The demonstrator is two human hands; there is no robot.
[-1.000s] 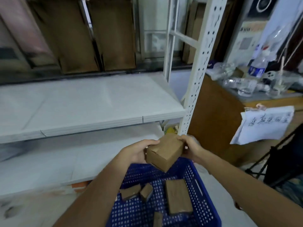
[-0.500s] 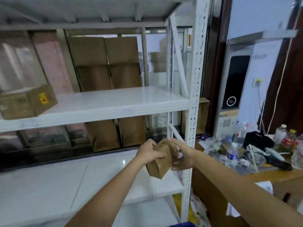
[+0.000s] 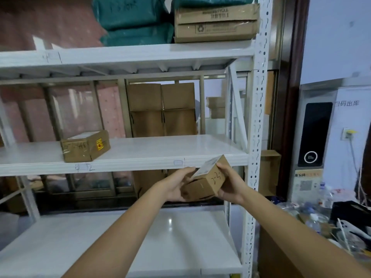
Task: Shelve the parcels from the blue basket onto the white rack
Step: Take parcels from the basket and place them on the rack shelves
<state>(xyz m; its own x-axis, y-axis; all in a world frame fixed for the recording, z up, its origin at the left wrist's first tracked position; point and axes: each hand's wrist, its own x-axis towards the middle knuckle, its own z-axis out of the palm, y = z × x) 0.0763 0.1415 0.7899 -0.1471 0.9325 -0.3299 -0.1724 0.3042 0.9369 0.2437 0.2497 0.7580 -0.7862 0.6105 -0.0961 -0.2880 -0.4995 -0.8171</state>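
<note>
So both hands are on one small cardboard parcel [image 3: 206,180], held out in front of the white rack [image 3: 259,117] just under the front lip of the middle shelf [image 3: 150,151], over toward its right end. The left hand [image 3: 176,187] has a wrapped grip on the parcel's 9 o'clock end, fingers curled over the top edge, and the right hand [image 3: 229,186] has the same kind of grip at the 3 o'clock end, thumb on top. The parcel is tilted, its white label [image 3: 207,166] facing up and back, with some handwritten digits on the near face. It isn't touching the shelf. On that middle shelf, off at 9 o'clock from the hands, sits a taped box [image 3: 85,146] with a small yellow and red sticker. Top shelf has teal bags [image 3: 134,19] and next to them a flat brown carton [image 3: 215,23]. At 4 o'clock there's a cluttered desk [image 3: 325,219] with plastic bottles on it.
</note>
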